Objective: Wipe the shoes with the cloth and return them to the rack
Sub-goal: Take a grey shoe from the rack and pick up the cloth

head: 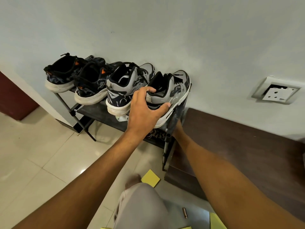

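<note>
On the rack (92, 111), two dark shoes (74, 80) and one grey shoe (122, 90) sit in place. The left hand (145, 109) grips the heel of the end shoe (175, 90), which is tilted at the rack's right edge. The right hand (177, 125) reaches beneath it; I cannot tell its grasp, though it is perhaps on the cloth (179, 111). If let go before it is seated, that shoe could tip off the edge.

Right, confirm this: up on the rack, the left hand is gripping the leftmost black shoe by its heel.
Not right. In the head view the left hand grips the rightmost grey shoe by its heel, up on the rack; the leftmost black shoe is untouched.
</note>
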`<state>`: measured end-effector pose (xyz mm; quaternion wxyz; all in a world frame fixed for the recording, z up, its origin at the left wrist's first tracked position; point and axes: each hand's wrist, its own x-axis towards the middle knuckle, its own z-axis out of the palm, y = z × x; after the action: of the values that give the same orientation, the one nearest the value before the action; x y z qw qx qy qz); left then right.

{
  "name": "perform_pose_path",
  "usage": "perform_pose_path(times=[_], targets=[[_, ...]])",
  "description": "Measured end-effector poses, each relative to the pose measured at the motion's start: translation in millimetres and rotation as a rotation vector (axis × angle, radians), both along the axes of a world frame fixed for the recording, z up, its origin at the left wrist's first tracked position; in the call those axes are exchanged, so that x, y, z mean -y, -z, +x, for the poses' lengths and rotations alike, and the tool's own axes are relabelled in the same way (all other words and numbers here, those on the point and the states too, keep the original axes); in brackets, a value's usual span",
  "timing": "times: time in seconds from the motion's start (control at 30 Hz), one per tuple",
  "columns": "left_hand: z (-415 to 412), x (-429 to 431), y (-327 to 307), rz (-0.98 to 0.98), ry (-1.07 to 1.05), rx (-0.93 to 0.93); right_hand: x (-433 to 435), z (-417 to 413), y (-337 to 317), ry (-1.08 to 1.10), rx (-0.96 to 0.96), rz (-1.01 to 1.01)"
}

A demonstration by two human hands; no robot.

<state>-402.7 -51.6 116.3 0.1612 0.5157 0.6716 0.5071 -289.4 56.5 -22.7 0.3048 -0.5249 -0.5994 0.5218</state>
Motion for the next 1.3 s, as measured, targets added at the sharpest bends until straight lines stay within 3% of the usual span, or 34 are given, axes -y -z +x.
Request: perform_pose_path(times=[0.03,0.1,0.4,0.6,0.87,1.03,1.3], targets=[[1,0,-1,-0.010,-0.006,-0.006,2,7,-4,-0.042,-0.005,0.060],[5,2,-3,-0.045,-0.010,-0.011,1,28,-8,-0.040,0.003,-0.042],[23,11,-22,-0.103,-0.104,0.066,34,143,-59,0.316,-0.208,-0.387],[42,25,-41,-0.088,-0.130,0.101,61,190,-97,0.387,-0.296,-0.394],[113,47,-65,-0.023,0.029,0.158,96,246,-120,0.436,-0.481,-0.335],[168,51,-39,-0.071,0.140,0.174,119,288,-113,0.482,-0.385,-0.281],[233,63,53,-0.245,0.221,0.152,146,327,-78,0.667,-0.047,-0.139]])
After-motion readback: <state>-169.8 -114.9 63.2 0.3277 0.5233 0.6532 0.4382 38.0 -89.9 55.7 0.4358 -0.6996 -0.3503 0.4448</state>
